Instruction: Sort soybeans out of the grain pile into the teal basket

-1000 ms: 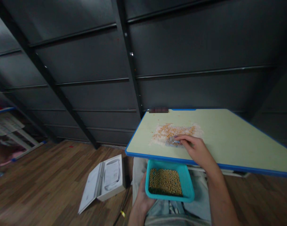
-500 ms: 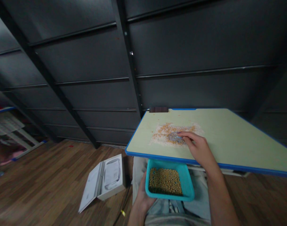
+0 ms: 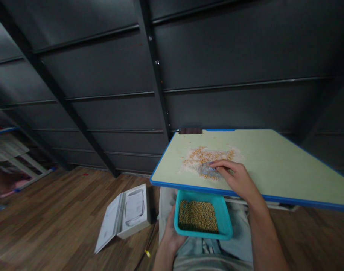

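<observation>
Honestly, my right hand point(image 3: 236, 177) is pinched closed on clear plastic point(image 3: 205, 169), likely light, slick, best edge-held; left hand point(image 3: 172, 234) curls round the tub point(image 3: 223, 218).

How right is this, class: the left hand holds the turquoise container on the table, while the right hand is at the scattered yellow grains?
Not quite: the head view shows the turquoise container off the table, over the person's lap. The rest stands: the left hand holds it, and the right hand is at the scattered yellow grains.
</observation>
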`<state>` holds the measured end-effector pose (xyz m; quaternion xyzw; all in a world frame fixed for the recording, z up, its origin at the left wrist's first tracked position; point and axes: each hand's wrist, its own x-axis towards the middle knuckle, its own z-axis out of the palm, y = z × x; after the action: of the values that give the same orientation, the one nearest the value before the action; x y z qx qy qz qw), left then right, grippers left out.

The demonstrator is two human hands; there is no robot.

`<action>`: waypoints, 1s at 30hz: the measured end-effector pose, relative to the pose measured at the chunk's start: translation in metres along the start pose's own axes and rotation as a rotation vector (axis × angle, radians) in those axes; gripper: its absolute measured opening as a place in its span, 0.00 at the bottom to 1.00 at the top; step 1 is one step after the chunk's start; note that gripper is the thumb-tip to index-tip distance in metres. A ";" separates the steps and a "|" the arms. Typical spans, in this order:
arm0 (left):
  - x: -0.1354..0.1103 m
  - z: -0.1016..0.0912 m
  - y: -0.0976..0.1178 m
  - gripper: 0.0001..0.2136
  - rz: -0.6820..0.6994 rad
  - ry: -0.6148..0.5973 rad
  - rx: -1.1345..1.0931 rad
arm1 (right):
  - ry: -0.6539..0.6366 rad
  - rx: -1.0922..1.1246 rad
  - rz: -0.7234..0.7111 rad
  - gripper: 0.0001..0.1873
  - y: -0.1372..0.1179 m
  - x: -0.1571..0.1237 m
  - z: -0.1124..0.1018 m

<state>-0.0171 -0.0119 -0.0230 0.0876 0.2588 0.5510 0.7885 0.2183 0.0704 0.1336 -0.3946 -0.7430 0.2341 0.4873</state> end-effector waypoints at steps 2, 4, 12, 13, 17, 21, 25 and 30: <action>0.001 -0.003 0.000 0.13 0.001 -0.004 -0.005 | -0.006 0.004 -0.005 0.14 -0.001 0.000 0.000; 0.002 -0.004 0.000 0.14 -0.003 0.010 -0.005 | -0.014 0.009 -0.007 0.14 -0.002 -0.001 -0.001; 0.000 0.000 0.000 0.12 -0.013 0.033 0.011 | -0.026 0.013 0.003 0.14 -0.005 -0.002 -0.001; 0.000 0.000 0.000 0.13 -0.010 0.038 0.014 | -0.020 0.014 0.005 0.13 -0.005 -0.002 -0.001; 0.002 -0.002 0.000 0.12 -0.010 0.043 0.037 | -0.009 0.019 0.010 0.13 -0.004 -0.002 -0.002; 0.002 -0.002 0.000 0.11 -0.007 0.049 0.047 | -0.037 0.034 0.014 0.12 -0.004 -0.002 -0.002; 0.001 0.001 0.001 0.11 -0.018 0.050 0.048 | -0.040 0.029 0.012 0.12 -0.005 -0.003 -0.002; 0.001 0.003 0.002 0.12 -0.018 0.017 0.047 | -0.025 0.035 0.013 0.12 -0.004 -0.003 -0.002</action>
<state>-0.0167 -0.0099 -0.0197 0.0988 0.2791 0.5385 0.7889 0.2190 0.0657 0.1363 -0.3877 -0.7422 0.2550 0.4835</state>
